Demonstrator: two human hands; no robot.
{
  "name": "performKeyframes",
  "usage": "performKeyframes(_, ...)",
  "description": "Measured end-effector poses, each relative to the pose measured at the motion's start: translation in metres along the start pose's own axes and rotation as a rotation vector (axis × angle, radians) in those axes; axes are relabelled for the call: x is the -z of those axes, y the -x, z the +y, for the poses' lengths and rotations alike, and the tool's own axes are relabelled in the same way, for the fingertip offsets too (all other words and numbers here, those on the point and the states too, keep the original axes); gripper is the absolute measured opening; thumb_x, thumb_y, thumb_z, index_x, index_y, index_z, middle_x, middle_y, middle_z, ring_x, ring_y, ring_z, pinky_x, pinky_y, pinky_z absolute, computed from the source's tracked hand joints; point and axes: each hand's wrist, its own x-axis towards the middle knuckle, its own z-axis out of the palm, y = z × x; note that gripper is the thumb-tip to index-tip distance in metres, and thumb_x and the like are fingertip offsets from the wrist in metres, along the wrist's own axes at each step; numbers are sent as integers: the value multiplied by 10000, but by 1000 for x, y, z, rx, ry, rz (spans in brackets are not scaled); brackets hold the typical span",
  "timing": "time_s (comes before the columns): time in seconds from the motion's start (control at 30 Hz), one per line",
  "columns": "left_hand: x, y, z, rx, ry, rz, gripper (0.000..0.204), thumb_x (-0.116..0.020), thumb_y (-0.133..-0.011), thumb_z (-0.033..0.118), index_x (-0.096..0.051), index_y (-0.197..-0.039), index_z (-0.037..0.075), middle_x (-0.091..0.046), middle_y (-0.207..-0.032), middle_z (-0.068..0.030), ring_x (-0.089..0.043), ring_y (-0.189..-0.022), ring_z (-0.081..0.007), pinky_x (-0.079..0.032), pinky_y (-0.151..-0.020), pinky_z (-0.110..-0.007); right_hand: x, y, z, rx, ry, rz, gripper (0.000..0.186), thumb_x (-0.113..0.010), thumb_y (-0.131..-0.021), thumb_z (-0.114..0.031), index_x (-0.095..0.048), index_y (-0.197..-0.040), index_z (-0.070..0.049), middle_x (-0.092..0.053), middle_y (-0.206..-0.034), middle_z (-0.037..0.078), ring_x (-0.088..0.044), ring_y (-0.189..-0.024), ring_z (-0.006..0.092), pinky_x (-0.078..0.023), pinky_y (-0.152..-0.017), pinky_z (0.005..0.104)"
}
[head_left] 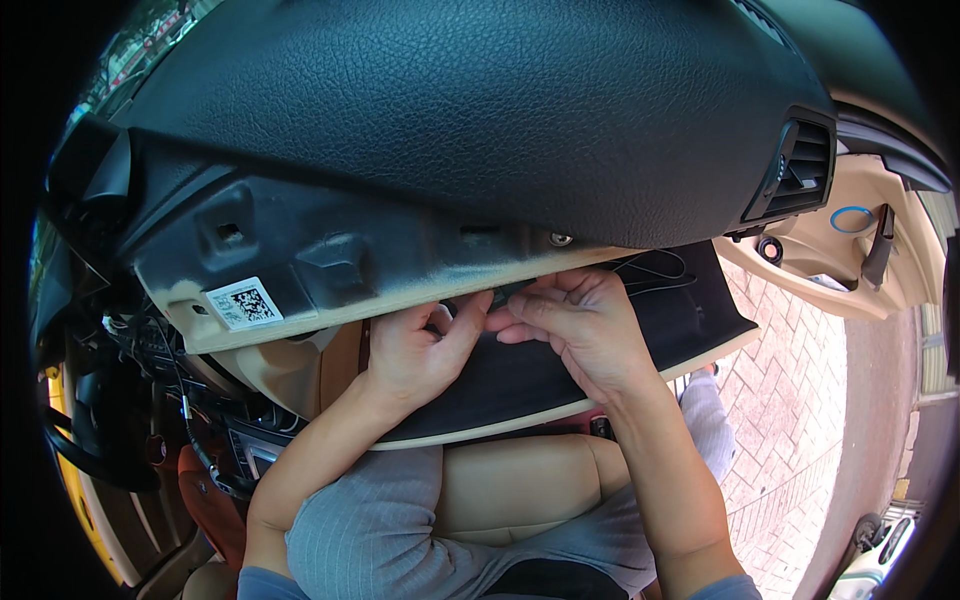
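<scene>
My left hand [418, 352] is closed, thumb and forefinger pinched together just under the lower edge of the dashboard panel [370, 262]. Close beside it, my right hand [592, 330] is closed too, its thumb against the forefinger. What the fingertips hold, if anything, is too small and partly hidden to name. Behind my right hand a thin dark cable [665, 282] loops out over the dark inside of a lowered, beige-edged glove box lid [545, 375]. Both hands are above this lid.
Over my hands bulges the black grained dashboard top [480, 100], with an air vent [805, 165] at its right end. Loose wires [185, 400] hang at the left, near the steering wheel [85, 440]. At the right, the beige car door [840, 230] stands open above brick paving [780, 400].
</scene>
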Motion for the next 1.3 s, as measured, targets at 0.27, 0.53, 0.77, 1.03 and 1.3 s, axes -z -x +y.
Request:
performKeyframes(0.27, 2, -1, -1, -57, 52, 9, 180, -668, -934, 4, -665, -1114, -4, -678, -955, -60, -638, -712, -80, -523, -561, -198, -1, 1, -1, 9, 5, 0, 200, -598, -902, 90, -648, -1096, 86, -712, -975, 201, -747, -872, 257, -638, -755, 306)
performKeyframes(0.53, 3, -2, 1, -35, 241, -5, 218, -638, -959, 28, -630, -1174, -4, -679, -966, -90, -665, -797, -144, -539, -570, -228, 0, 0, -1, -2, -16, 11, 205, -588, -898, 95, -651, -1093, 80, -715, -962, 199, -748, -870, 261, -637, -752, 312)
performKeyframes(0.77, 2, 0, 0, 46, 384, 38, 212, -636, -947, -12, -639, -1160, -9, -685, -991, -107, -674, -812, -166, -561, -588, -264, 0, -1, 1, -3, -30, 24, 221, -598, -885, 101, -651, -1098, 79, -714, -952, 195, -748, -873, 262, -641, -756, 311)
performKeyframes(1.03, 8, 4, -3, 30, 375, 36, 218, -623, -942, -51, -667, -1154, -31, -705, -1007, -130, -688, -819, -180, -585, -676, -289, -2, -2, 1, -4, -14, 35, 226, -601, -874, 105, -651, -1094, 82, -713, -931, 182, -745, -852, 245, -636, -752, 298)
performKeyframes(1.3, 12, 5, 1, 198, 527, 31, 253, -640, -915, -76, -667, -1165, -43, -721, -1021, -159, -717, -924, -221, -604, -865, -340, -3, 0, -2, -1, 1, 46, 213, -598, -867, 114, -659, -1069, 84, -707, -897, 166, -742, -837, 232, -632, -752, 289)
